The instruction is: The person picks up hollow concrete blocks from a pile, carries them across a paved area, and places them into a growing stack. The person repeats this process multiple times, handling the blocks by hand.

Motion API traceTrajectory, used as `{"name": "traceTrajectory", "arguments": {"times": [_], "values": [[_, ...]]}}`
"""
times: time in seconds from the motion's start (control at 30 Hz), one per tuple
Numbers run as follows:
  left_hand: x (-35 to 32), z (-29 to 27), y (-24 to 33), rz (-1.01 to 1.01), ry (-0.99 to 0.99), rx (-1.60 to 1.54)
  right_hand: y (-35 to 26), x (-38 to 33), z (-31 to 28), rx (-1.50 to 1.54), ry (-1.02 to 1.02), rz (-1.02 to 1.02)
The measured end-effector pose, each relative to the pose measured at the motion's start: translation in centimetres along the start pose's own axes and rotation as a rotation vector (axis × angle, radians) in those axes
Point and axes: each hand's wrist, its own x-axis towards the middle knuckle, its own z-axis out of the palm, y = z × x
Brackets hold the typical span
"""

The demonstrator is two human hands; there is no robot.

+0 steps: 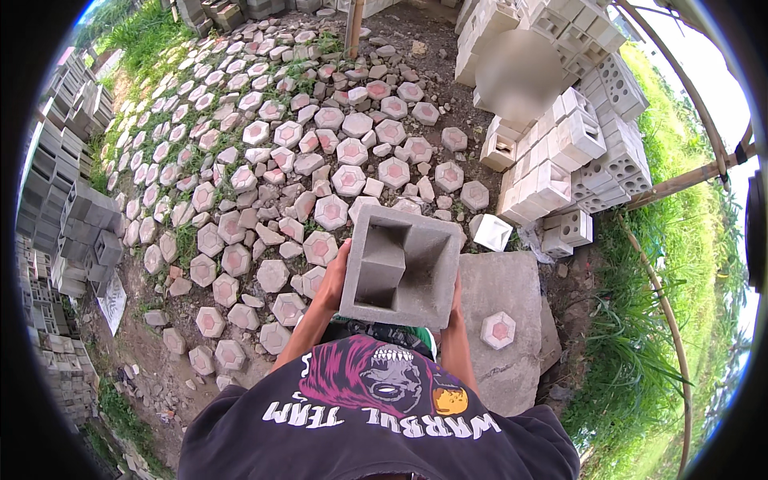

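A grey concrete ventilation block [382, 266], square with a slanted, stepped hollow inside, is held up in front of my torso. My left hand [334, 278] grips its left side, fingers mostly hidden against the wall of the block. On the opposite side my right hand [457, 300] presses against the right wall, and only a sliver of it shows. The hollow face is turned up toward me. Beyond the block lie hexagonal paving stones [349, 181] with reddish centres, spread over the ground.
A concrete slab [512, 280] lies to the right, with one hexagonal paver [498, 330] on it. Pale stacked blocks [544, 152] rise at the far right, near a small white block [491, 233]. Grey block stacks [84, 216] line the left. A wooden post [354, 28] stands ahead; grass [632, 360] borders the right.
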Motion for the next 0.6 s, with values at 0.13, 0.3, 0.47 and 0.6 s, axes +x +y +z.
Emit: {"name": "traceTrajectory", "arguments": {"times": [0.13, 0.3, 0.47, 0.6], "values": [[0.5, 1.6, 0.3, -0.022, 0.102, -0.047, -1.2, 3.3, -1.6, 0.038, -0.066, 0.092], [1.7, 0.8, -0.3, -0.028, 0.196, -0.009, -2.1, 6.1, -1.3, -0.016, -0.134, 0.158], [3.0, -1.0, -0.6, -0.048, 0.25, 0.065, -2.1, 8.5, -0.3, -0.048, -0.163, 0.204], [4.2, -2.0, 0.9, 0.026, 0.283, 0.025, -1.5, 11.3, 2.0, -0.072, -0.191, 0.221]]}}
